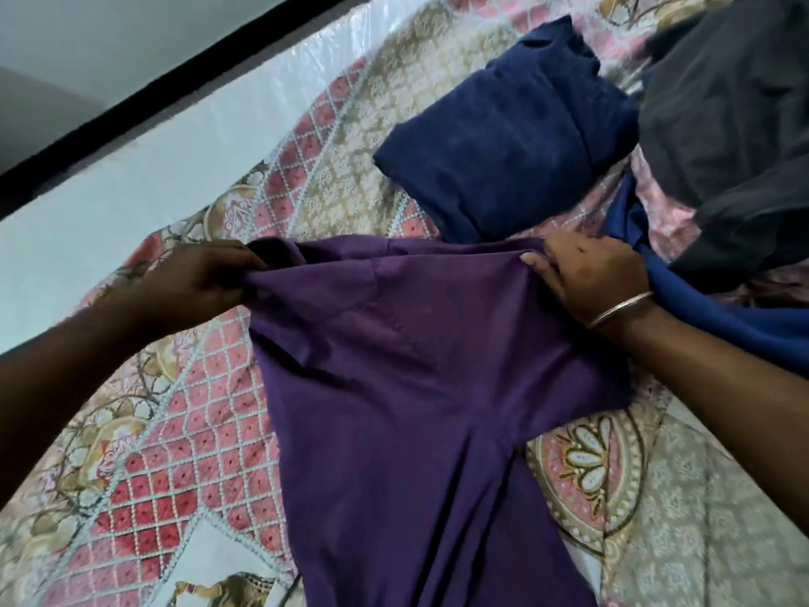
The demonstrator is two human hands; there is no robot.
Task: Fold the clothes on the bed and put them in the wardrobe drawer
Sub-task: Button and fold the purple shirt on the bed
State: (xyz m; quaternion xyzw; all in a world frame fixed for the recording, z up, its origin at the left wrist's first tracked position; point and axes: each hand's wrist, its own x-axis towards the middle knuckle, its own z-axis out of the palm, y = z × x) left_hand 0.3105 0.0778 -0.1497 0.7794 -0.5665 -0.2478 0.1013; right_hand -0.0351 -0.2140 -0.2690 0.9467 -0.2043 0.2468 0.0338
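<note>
My left hand (205,278) and right hand (591,273) each grip the purple garment (416,409) on the bed (197,431), folded navy cloth (512,142) just beyond, blue fabric (700,308) beside my right wrist

A white wall (131,159) and black strip (175,87) border the scene.

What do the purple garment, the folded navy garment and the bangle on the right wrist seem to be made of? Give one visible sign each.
Purple garment: thin woven cloth, perhaps cotton, matt; it drapes and creases softly. Folded navy garment: thicker matt cloth, holding a plump fold. Bangle: likely metal, a thin rigid ring with a pale shine.
</note>
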